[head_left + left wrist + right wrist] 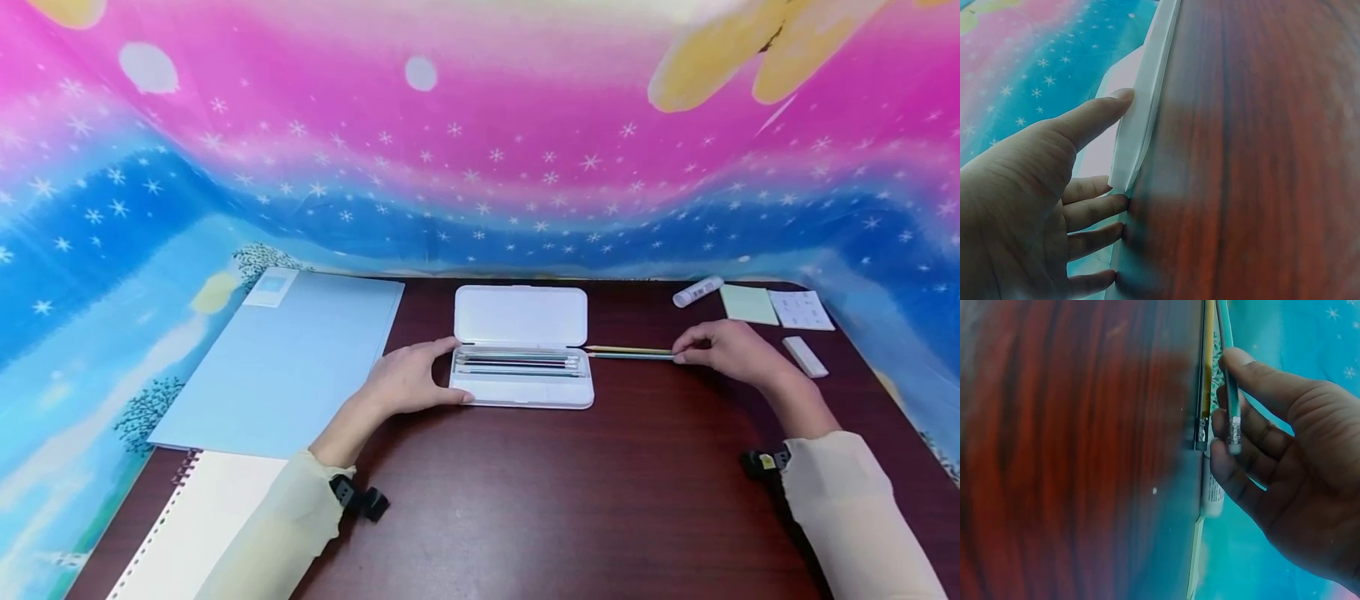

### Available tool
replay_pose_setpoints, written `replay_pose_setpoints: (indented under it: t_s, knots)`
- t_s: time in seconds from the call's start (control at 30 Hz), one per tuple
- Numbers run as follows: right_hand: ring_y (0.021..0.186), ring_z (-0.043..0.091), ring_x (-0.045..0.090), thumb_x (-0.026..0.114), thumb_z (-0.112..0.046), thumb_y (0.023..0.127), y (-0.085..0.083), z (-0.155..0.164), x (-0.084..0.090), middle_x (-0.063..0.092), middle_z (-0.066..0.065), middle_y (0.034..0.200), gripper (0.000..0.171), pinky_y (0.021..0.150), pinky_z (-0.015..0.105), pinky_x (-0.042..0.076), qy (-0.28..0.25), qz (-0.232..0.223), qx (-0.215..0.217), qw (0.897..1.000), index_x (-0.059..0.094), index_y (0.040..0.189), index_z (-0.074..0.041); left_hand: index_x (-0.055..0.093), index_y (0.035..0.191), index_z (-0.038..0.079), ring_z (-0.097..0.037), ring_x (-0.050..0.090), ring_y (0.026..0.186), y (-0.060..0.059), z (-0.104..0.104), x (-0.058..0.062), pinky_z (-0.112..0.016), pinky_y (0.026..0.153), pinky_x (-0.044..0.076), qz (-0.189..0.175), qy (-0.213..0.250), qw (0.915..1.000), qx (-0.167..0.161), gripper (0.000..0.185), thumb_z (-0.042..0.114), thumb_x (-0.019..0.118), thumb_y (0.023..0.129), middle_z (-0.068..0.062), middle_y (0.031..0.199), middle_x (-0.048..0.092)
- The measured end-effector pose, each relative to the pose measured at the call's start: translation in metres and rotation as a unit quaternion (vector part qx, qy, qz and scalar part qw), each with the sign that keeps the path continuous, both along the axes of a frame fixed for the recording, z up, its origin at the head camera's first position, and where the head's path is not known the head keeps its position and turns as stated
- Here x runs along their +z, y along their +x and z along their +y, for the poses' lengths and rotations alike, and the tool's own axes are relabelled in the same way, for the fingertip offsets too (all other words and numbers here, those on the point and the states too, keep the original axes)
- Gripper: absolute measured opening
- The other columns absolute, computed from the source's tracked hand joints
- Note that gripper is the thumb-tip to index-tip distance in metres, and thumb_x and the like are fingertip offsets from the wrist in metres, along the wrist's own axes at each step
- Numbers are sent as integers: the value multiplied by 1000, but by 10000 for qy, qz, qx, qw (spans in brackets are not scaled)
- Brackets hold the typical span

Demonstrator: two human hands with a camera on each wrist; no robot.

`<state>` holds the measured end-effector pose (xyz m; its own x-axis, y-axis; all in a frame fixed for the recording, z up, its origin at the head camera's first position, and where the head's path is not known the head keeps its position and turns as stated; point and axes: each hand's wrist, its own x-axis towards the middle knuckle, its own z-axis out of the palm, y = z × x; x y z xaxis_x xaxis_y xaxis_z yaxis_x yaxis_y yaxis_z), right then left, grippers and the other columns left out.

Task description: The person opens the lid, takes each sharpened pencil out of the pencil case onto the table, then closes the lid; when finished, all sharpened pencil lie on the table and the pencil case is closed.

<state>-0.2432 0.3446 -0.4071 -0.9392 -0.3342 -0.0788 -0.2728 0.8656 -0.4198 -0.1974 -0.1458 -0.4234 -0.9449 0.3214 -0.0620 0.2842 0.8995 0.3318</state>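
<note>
A white pencil case lies with its lid raised, and several pencils rest in its back section. My left hand spans the case's left end, thumb on the front edge and forefinger near the hinge. In the left wrist view the thumb touches the case wall, while the other fingers are spread and fairly straight. To the right of the case, my right hand pinches a light blue pencil near its eraser end. Close beside it lies a yellow pencil.
A blue folder lies at left, with a spiral notebook in front. At the back right are a glue stick, green sticky notes, a printed white pad and a white eraser. Patterned cloth hangs around the table.
</note>
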Motion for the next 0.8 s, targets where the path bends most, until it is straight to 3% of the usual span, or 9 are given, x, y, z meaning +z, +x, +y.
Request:
replay_pose_setpoints:
  t_s: [0.43,0.67,0.8]
  knots:
    - [83,14,60,74,-18,93,-7,-12,2,75,-2,99,7,78,37,47,233,53,299,9993,79,95,-23,46,153,26,-28,55,136,-1,-1,2,-53,108,45,-5,-64,10000,-9,98,74,74,73,-5,150,56]
    - [74,12,53,73,-15,93,-10,-15,2,72,-8,86,11,73,34,45,323,49,438,9985,76,88,-24,47,153,27,-26,55,136,-1,0,1,-53,107,46,27,-81,10000,8,98,75,74,72,-3,150,56]
    - [74,10,56,72,-16,94,-8,-19,4,74,-8,89,9,73,33,46,250,79,409,9988,77,93,-23,46,153,27,-27,55,136,0,0,1,-53,107,46,-15,-71,10000,18,98,75,74,72,-3,150,56]
